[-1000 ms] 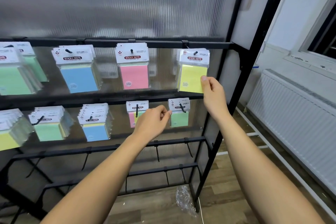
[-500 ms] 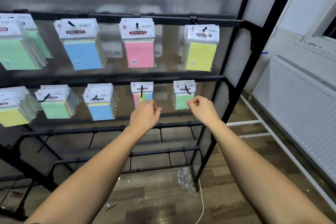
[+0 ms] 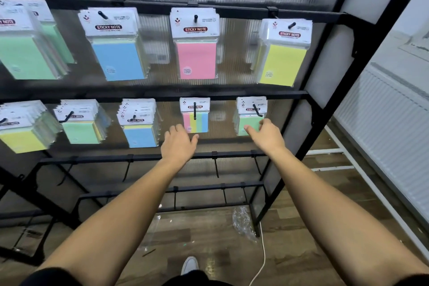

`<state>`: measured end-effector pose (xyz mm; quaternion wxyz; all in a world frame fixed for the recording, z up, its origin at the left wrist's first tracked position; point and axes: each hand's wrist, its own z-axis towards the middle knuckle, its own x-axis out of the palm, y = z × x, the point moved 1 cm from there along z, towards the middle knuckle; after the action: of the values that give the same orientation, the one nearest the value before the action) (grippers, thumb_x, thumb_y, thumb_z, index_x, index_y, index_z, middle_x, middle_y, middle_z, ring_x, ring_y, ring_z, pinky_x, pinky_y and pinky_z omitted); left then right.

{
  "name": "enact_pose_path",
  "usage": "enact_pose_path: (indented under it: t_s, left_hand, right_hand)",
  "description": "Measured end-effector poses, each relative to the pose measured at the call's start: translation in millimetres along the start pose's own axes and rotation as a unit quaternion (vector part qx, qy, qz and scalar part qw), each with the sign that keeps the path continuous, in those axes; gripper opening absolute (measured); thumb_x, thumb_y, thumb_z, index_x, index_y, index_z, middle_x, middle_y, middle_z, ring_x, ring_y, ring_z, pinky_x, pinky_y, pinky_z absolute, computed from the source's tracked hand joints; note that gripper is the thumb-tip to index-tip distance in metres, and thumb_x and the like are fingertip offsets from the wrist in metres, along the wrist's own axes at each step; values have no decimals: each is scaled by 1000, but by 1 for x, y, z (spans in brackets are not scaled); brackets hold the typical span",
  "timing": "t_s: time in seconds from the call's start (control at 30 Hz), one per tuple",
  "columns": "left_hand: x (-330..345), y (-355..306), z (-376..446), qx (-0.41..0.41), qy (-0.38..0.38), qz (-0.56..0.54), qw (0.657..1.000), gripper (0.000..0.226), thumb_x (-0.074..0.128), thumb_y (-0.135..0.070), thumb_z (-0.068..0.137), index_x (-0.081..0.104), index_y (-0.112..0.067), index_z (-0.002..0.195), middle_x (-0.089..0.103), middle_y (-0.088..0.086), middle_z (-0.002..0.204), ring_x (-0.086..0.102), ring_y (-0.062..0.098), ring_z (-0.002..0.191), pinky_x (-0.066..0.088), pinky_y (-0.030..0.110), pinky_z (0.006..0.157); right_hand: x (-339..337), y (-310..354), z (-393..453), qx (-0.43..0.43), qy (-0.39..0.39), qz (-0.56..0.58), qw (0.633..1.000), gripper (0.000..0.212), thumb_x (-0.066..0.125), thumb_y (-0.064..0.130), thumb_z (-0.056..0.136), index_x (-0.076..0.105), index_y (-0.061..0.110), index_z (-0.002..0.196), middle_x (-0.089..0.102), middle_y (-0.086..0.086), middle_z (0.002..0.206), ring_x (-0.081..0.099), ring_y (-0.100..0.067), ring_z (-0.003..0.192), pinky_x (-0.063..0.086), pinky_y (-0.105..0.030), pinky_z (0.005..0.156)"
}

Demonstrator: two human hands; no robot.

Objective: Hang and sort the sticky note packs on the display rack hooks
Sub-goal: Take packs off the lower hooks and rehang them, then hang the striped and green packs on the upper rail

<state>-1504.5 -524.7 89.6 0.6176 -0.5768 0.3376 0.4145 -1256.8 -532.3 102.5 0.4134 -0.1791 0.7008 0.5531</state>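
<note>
While both hands hover at the middle rail of the black metal display rack, the sorting step looks in hand. The left hand, fingers released, sits just below the striped multicolour pack; the right hand touches the glossy green pack, fingers loosely curled. 2 lower rails' hooks hang bare, so fresh packs probably come next.

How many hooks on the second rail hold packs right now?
5, from left: yellow stack, green stack, blue stack, striped pack, green pack by the right hand. More may hang beyond the left edge.
</note>
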Motion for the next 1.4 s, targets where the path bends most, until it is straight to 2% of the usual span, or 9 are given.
enact_pose_path:
  t_s: [0.2,0.4,0.47,0.7,0.9,1.07,1.23,1.3,1.4]
  left_hand:
    - [2,2,30,-24,-17,-16,999,56,55,-50,95,45,-4,126,52,14,126,52,30,116,48,40,85]
    - [6,2,47,-22,0,-21,1000,50,58,-51,93,50,-8,115,63,10,111,61,26,98,42,35,68]
    - [5,0,46,-25,1,-30,999,45,59,-48,94,51,-7,111,65,10,107,61,26,92,40,34,66]
    - [5,-1,31,-7,-11,-59,998,35,57,-39,98,57,-7,111,69,11,105,66,32,93,43,34,65]
    - [0,3,10,11,-19,-100,995,35,50,-43,100,64,-11,95,70,10,83,65,32,74,53,39,65]
    - [-12,3,-23,41,-32,-128,990,29,47,-39,102,51,-20,81,56,-3,63,57,24,63,39,32,57]
    - [-28,9,-67,60,-37,-148,986,30,46,-38,102,53,-17,81,58,-5,66,54,16,61,37,32,54]
    - [-35,13,-85,64,-37,-168,983,29,47,-37,102,52,-18,80,56,-9,66,50,8,60,32,29,51]
    - [-43,23,-106,71,-34,-194,978,28,48,-38,101,54,-19,82,57,-11,67,52,7,62,36,30,53]
  right_hand:
    - [9,-2,20,37,-6,1,999,77,70,59,80,45,4,128,56,-15,130,55,-34,121,48,-47,98]
    - [12,-3,30,57,-7,0,998,61,64,57,87,48,5,116,62,-13,118,59,-34,109,49,-41,86]
    - [14,-6,30,58,-8,15,998,57,63,56,89,49,6,112,63,-12,113,60,-33,103,49,-40,82]
    - [16,-16,11,29,-36,96,994,35,63,43,94,47,12,90,61,-5,90,57,-27,86,42,-35,71]
    - [9,-19,-23,-8,-72,107,992,41,52,39,101,40,19,67,48,3,66,47,-30,76,36,-38,67]
    - [2,-17,-61,-18,-99,162,982,40,48,37,103,55,5,80,57,-1,72,50,-24,72,32,-35,63]
    - [-9,-16,-102,-53,-121,196,972,44,50,34,103,35,17,65,36,6,57,32,-11,54,27,-23,52]
    - [-7,-18,-121,-75,-110,214,968,44,51,32,103,32,19,65,32,7,54,29,-9,53,25,-24,52]
    - [1,-19,-142,-107,-70,229,965,43,53,32,102,34,18,66,31,11,53,26,-7,54,23,-24,52]
